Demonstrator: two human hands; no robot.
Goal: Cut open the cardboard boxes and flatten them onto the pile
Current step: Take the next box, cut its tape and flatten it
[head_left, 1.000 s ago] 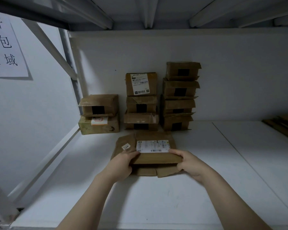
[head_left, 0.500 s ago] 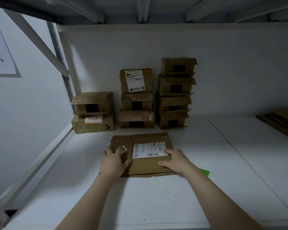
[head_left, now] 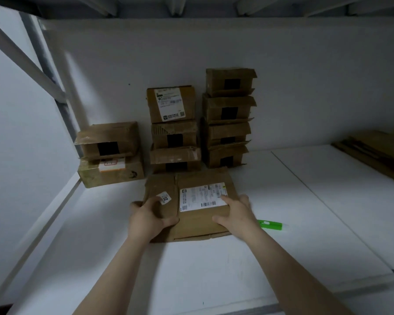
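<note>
A flattened cardboard box (head_left: pixel 196 220) with a white shipping label lies flat on the white shelf (head_left: pixel 214 269). My left hand (head_left: pixel 149 218) presses down on its left part beside a small sticker, fingers spread. My right hand (head_left: pixel 236 212) presses on its right part, fingers reaching over the label. A green box cutter (head_left: pixel 272 225) lies on the shelf just right of my right hand, partly hidden by my wrist. A pile of flattened cardboard (head_left: pixel 378 151) sits at the far right.
Three stacks of closed boxes stand against the back wall: two boxes at the left (head_left: pixel 109 153), three in the middle (head_left: pixel 173 130), several at the right (head_left: pixel 229 119). A slanted metal brace (head_left: pixel 27 62) runs along the left side. An upper shelf hangs overhead.
The box went from partly raised, held at its near edge, to lying flat; both hands moved on top of it and press down. The green cutter has come into view at the right.
</note>
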